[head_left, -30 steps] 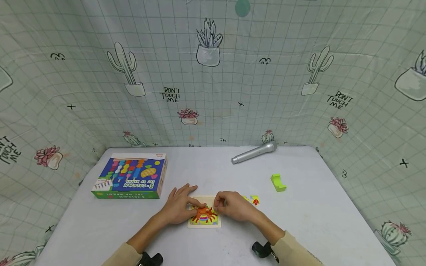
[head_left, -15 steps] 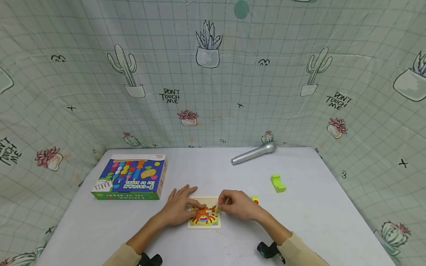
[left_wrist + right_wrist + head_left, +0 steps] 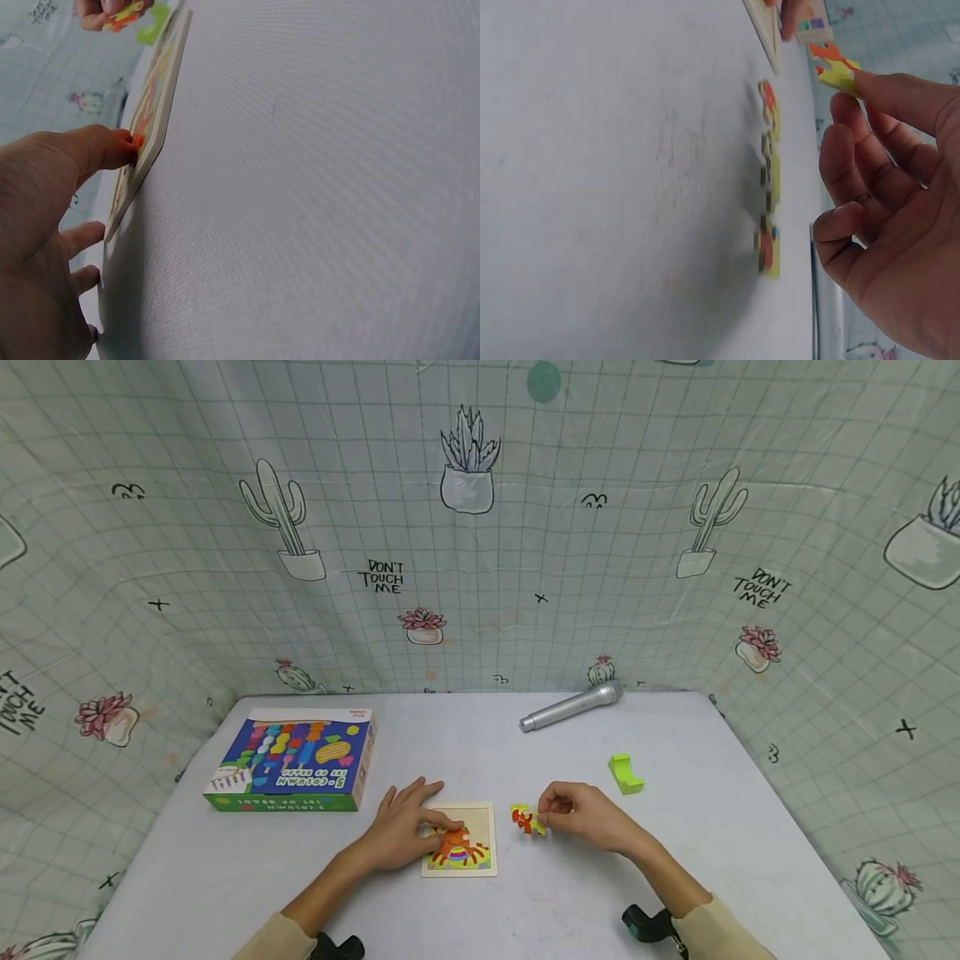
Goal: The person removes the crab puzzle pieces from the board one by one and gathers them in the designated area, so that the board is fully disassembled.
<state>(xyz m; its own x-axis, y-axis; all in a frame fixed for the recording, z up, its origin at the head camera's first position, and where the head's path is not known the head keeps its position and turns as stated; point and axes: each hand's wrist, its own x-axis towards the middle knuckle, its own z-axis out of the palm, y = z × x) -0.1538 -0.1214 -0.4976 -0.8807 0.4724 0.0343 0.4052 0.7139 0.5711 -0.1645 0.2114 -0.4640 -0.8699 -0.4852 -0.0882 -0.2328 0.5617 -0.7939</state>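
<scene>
1. Pinching a yellow-and-orange puzzle piece (image 3: 838, 75) between thumb and forefinger, the right hand (image 3: 588, 817) hangs above the counter (image 3: 562, 910), off the right edge of the board; its other fingers curl loosely.
2. The left hand (image 3: 408, 835) has its fingers spread and grips nothing. Its thumb and forefinger rest over the crab-like picture (image 3: 459, 856), while the remaining fingers reach past the board's left edge.
3. The square wooden puzzle board (image 3: 480, 817) lies flat, well in from the counter's left and right edges. Orange, red and yellow pieces fill its near part; pale backing shows toward its far right corner.
4. Loose pieces (image 3: 772, 180) lie on the counter below the right hand, roughly in a row; their prints are blurred.
5. A blue game box (image 3: 288, 760) sits by the counter's far left corner, a silver microphone (image 3: 573, 706) near the far edge, and a green block (image 3: 626, 774) toward the right edge.
</scene>
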